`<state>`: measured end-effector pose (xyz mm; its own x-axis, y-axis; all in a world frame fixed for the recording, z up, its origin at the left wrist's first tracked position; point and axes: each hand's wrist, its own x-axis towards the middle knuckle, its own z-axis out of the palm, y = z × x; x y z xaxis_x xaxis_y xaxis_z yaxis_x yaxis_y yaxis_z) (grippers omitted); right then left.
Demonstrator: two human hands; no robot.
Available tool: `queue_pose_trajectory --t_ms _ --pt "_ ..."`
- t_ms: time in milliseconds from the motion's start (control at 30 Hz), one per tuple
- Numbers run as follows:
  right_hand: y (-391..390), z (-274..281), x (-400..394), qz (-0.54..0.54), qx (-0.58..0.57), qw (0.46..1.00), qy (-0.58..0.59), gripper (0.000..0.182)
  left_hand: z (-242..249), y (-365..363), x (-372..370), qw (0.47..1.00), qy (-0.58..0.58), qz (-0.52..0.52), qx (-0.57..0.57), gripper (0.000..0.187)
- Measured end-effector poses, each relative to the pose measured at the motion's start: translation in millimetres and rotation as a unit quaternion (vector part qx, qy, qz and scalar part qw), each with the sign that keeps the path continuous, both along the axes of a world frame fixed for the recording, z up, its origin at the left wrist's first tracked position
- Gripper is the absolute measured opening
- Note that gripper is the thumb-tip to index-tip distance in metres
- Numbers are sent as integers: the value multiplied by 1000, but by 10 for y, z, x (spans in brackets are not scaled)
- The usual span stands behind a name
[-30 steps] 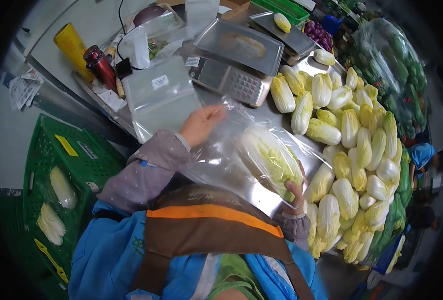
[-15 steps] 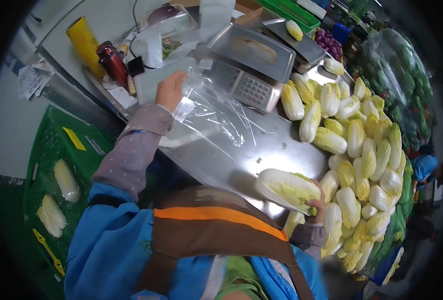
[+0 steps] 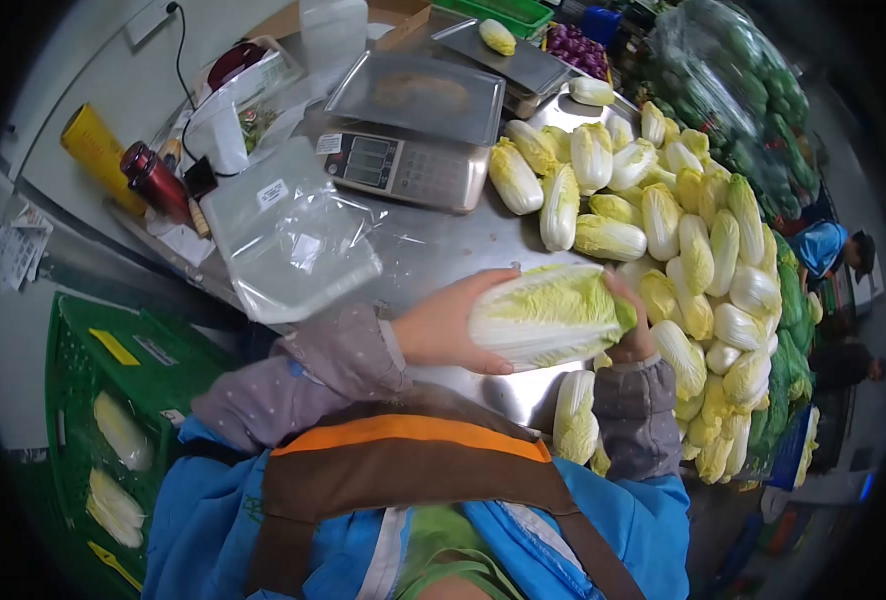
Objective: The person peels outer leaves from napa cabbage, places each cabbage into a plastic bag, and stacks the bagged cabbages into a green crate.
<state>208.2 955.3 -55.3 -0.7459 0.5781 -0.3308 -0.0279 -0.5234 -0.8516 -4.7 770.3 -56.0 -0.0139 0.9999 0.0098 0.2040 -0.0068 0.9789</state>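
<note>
A pale green and white napa cabbage (image 3: 548, 318) is held level between both hands above the steel table (image 3: 413, 250). My left hand (image 3: 453, 325) wraps round its white base end. My right hand (image 3: 631, 318) grips the leafy tip, close to the large cabbage pile (image 3: 698, 250). Clear plastic bags (image 3: 298, 225) lie flat to the left of my left hand. Behind them stands a weighing scale (image 3: 413, 125) with an empty metal pan. Another cabbage (image 3: 575, 415) rests by my right sleeve.
A green crate (image 3: 63, 400) with wrapped cabbages is at lower left. A red flask (image 3: 155, 180) and a yellow roll (image 3: 103, 150) stand at the table's left edge. Bagged green vegetables (image 3: 733, 80) and purple onions (image 3: 578, 50) are at the back. A person (image 3: 828, 250) is at far right.
My left hand has left the plastic bags and taken hold of the cabbage. My right hand has raised the cabbage forward over the table. The view has shifted right.
</note>
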Motion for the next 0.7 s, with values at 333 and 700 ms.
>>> queue_pose_trajectory --t_ms 333,700 --pt "-1106 -583 -563 -114 -110 979 125 47 36 -39 280 984 46 160 -55 72" --pt "-1189 -765 -587 -161 97 981 55 43 -381 -35 215 938 263 213 73 44"
